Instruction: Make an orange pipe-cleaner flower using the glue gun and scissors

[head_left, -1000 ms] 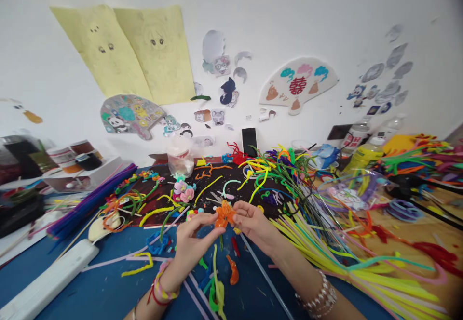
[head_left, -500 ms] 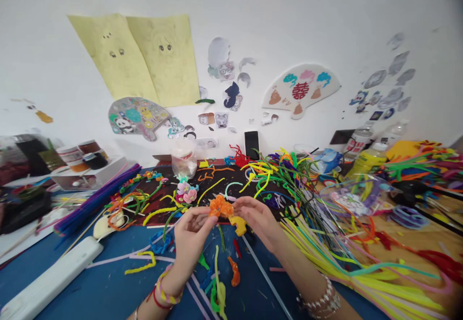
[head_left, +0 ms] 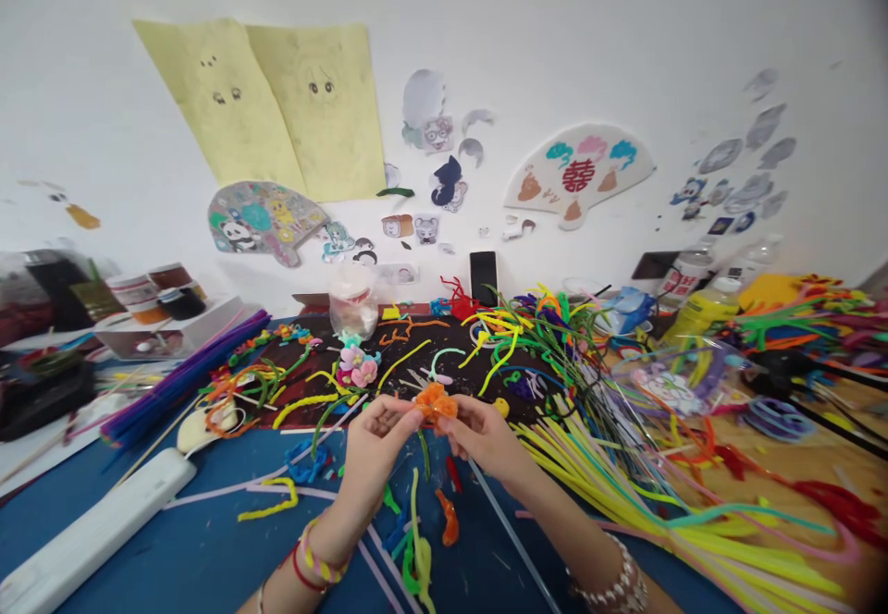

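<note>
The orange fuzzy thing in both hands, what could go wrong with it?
The left hand and the right hand both pinch the orange fuzzy thing, so squeezing hard might bend it. If it slips, it could drop onto the blue surface and get mixed up with the loose orange piece lying there.

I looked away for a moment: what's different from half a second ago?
The right hand has moved left, closer to the left hand, its fingers now curled in on the orange fuzzy piece. A yellow piece visible just below it has gone out of sight. The left hand keeps its hold; the white power strip and phone stayed put.
</note>
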Demonstrator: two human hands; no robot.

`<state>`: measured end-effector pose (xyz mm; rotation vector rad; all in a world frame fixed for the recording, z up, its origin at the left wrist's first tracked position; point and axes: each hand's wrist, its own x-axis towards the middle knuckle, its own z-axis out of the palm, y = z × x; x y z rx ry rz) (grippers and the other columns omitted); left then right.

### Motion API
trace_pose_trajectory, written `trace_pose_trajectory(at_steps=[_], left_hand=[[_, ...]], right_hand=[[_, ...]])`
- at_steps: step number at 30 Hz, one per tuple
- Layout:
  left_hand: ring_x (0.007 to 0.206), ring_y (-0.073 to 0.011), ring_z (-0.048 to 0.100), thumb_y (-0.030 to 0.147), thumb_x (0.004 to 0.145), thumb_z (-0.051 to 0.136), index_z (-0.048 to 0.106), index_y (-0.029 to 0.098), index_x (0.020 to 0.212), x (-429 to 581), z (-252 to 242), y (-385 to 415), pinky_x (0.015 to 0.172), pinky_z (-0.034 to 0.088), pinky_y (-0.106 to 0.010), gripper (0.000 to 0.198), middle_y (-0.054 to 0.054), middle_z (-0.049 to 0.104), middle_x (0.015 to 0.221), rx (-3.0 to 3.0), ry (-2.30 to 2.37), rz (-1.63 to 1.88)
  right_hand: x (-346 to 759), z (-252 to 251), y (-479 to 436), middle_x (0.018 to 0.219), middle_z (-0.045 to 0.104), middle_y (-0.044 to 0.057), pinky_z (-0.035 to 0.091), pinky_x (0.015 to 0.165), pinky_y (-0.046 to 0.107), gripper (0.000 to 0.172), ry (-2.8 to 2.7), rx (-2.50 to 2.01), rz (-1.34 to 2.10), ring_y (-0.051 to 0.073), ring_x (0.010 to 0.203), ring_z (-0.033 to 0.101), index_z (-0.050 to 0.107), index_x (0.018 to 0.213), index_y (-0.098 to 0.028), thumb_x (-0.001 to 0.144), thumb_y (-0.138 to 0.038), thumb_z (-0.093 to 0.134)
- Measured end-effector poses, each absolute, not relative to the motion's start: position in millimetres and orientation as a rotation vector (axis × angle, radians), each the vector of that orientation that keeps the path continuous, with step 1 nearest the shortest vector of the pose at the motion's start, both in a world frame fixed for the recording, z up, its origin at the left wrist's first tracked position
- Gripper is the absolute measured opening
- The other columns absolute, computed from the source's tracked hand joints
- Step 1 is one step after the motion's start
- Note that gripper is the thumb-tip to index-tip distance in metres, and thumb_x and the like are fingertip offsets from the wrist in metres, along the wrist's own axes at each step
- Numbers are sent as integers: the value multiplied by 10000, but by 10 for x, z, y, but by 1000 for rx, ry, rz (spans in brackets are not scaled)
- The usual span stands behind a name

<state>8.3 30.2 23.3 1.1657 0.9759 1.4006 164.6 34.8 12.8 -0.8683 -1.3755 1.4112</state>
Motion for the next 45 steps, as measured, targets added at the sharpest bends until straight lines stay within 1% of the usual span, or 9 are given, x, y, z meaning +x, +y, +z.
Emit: trace_pose_trajectory(at_steps=[4,7,11,13,25,34,38,41,45], left_hand=[[632,-94,606,241,674,714,622,145,694,95,260,284,633,469,-175,134,14,673,652,1178,1018,1380],[637,-107,609,254,675,710,620,141,695,88,257,283,641,470,-192,146,3,675,657,1171,1032,1381],[635,-114,614,270,687,699,622,139,700,68,224,302,648,474,-204,152,4,663,641,1124,1034,1397],[628,-117,615,276,687,700,623,140,700,61,205,310,650,483,-213,156,6,657,633,1095,1027,1415],[627,-104,636,259,698,702,605,135,699,69,203,306,667,521,-212,157,18,652,644,1057,974,1395],[637,-129,650,264,684,709,612,139,707,74,220,290,672,532,-236,160,0,672,659,1074,961,1403],[647,-129,652,252,687,705,613,139,724,82,233,260,666,527,-226,151,-11,680,688,1113,960,1426],[662,-132,648,245,674,711,611,143,728,84,245,242,662,525,-223,153,-12,677,706,1148,959,1455],[701,-128,649,226,675,708,650,163,877,74,248,237,665,525,-203,220,-9,679,743,1205,921,1481]], right_hand=[[1630,103,332,670,559,-21,314,392,177,278,-1376,-909,1407,40,435,416,592,817,-159,768,-433,587],[1627,92,314,664,560,-19,350,410,192,262,-1427,-943,1357,61,456,450,589,841,-167,792,-422,554],[1632,112,285,784,613,12,460,602,250,237,-1494,-1077,1063,135,677,563,592,917,-183,738,-331,634],[1630,118,271,808,626,20,475,652,274,245,-1515,-1120,968,155,713,577,592,915,-187,713,-310,657],[1638,96,255,807,649,32,505,641,265,121,-1632,-1047,776,164,712,616,644,833,-201,804,-277,555],[1634,118,242,828,671,36,508,688,287,156,-1555,-1025,896,175,744,637,634,880,-202,826,-317,544],[1618,117,259,767,662,10,498,609,251,145,-1446,-949,1103,140,649,617,607,857,-200,812,-331,566],[1625,112,270,707,644,-8,488,581,243,147,-1423,-931,1160,133,611,602,606,832,-201,783,-340,604],[1643,98,258,736,643,-1,492,594,255,164,-1434,-938,1095,141,625,607,597,856,-202,771,-339,624]])
